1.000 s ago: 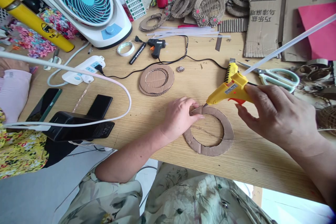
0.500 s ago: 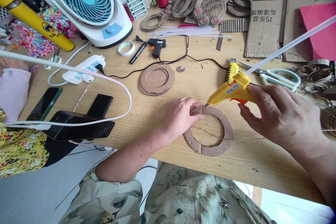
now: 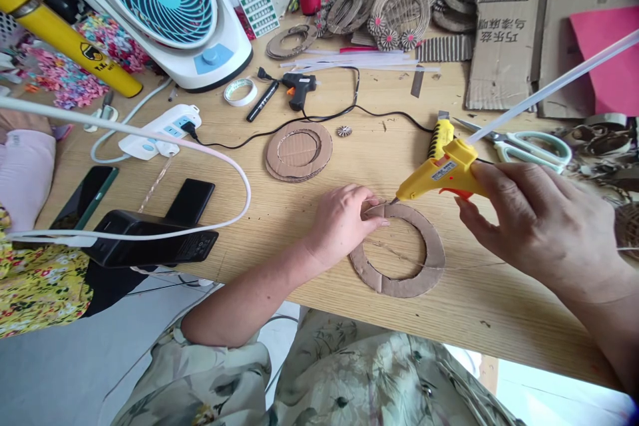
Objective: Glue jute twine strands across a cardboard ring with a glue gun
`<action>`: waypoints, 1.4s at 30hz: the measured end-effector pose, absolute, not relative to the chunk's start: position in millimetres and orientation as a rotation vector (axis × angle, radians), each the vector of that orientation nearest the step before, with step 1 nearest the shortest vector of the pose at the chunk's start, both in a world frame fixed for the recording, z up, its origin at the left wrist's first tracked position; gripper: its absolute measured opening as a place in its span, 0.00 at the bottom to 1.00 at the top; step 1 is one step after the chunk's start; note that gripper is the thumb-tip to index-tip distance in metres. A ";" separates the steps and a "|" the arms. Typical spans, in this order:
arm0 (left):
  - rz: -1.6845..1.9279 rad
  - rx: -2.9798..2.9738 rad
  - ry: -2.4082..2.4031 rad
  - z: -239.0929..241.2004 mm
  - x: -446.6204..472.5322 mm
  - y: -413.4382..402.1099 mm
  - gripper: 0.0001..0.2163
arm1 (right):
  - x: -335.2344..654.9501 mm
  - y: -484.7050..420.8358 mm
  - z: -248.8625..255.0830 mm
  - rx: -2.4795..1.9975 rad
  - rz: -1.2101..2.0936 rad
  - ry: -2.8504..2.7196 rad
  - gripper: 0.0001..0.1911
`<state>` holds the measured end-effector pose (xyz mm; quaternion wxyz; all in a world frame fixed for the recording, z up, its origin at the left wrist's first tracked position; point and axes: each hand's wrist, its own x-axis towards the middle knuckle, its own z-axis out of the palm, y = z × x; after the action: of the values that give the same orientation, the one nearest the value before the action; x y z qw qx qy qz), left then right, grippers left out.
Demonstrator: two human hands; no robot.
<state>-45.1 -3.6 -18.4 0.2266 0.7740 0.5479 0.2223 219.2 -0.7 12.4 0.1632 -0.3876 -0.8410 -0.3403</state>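
Observation:
A flat cardboard ring (image 3: 433, 246) lies near the table's front edge. My left hand (image 3: 344, 221) pinches its upper left rim between thumb and fingers. Wrapped round the handle of a yellow hot glue gun (image 3: 439, 172), my right hand (image 3: 542, 226) holds it above the ring. The nozzle tip is at the ring's top edge beside my left fingertips; whether it touches, I cannot tell. A long translucent glue stick (image 3: 554, 86) juts from the gun's back. Thin twine (image 3: 469, 267) runs across the ring toward the right.
Behind lie more cardboard rings (image 3: 323, 153), a black glue gun (image 3: 299, 88), a yellow utility knife (image 3: 441, 134) and scissors (image 3: 534, 146). At left are a fan (image 3: 200, 66), a power strip (image 3: 162, 130), a power bank (image 3: 150, 239) and a looping white cable (image 3: 239, 180). Another person's sleeve (image 3: 30, 173) shows.
The glue gun and my right hand have shifted very slightly to the right. My left hand and the ring look unmoved.

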 end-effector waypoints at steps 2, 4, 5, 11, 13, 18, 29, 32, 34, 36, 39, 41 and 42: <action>0.612 2.137 1.513 -18.2 -44.9 -3.8 0.14 | 220.5 -1.1 12.1 -1.106 -0.964 -2.397 0.23; 0.614 2.135 1.508 -17.9 -44.9 -4.0 0.14 | 221.9 -1.2 11.6 -1.105 -0.952 -2.398 0.23; 0.615 2.133 1.506 -17.8 -45.0 -4.0 0.14 | 222.6 -1.2 11.3 -1.103 -0.944 -2.398 0.24; 0.602 2.142 1.505 -17.9 -45.2 -3.6 0.14 | 224.5 -0.8 11.7 -1.084 -0.925 -2.410 0.26; 0.600 2.143 1.507 -18.4 -45.0 -3.4 0.14 | 224.8 -1.1 12.3 -1.081 -0.933 -2.416 0.27; 0.607 2.136 1.511 -18.8 -44.8 -3.6 0.14 | 225.8 -2.2 13.1 -1.105 -0.934 -2.408 0.26; 0.603 2.132 1.510 -16.1 -45.1 -4.1 0.14 | 222.3 -0.6 13.0 -1.071 -0.927 -2.410 0.24; 0.604 2.137 1.508 -16.6 -45.1 -4.0 0.14 | 225.0 -0.7 12.5 -1.072 -0.914 -2.419 0.26; 0.605 2.140 1.510 -17.2 -45.1 -3.9 0.14 | 226.2 -0.8 12.3 -1.079 -0.903 -2.429 0.27; 0.606 2.144 1.507 -17.7 -45.0 -3.9 0.14 | 226.7 -0.9 12.5 -1.086 -0.900 -2.428 0.27; 0.602 2.149 1.511 -17.9 -44.9 -3.8 0.14 | 226.7 -1.1 12.9 -1.098 -0.900 -2.422 0.27; 0.599 2.148 1.519 -17.9 -44.8 -3.8 0.14 | 226.7 -1.0 13.0 -1.094 -0.904 -2.423 0.26; 0.598 2.147 1.520 -17.9 -44.8 -3.7 0.14 | 226.8 -1.0 12.9 -1.089 -0.909 -2.424 0.25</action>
<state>-44.8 -3.7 -17.9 0.2202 0.7763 0.5496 0.2163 226.8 -1.0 12.9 0.1658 -0.3825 -0.8510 -0.3193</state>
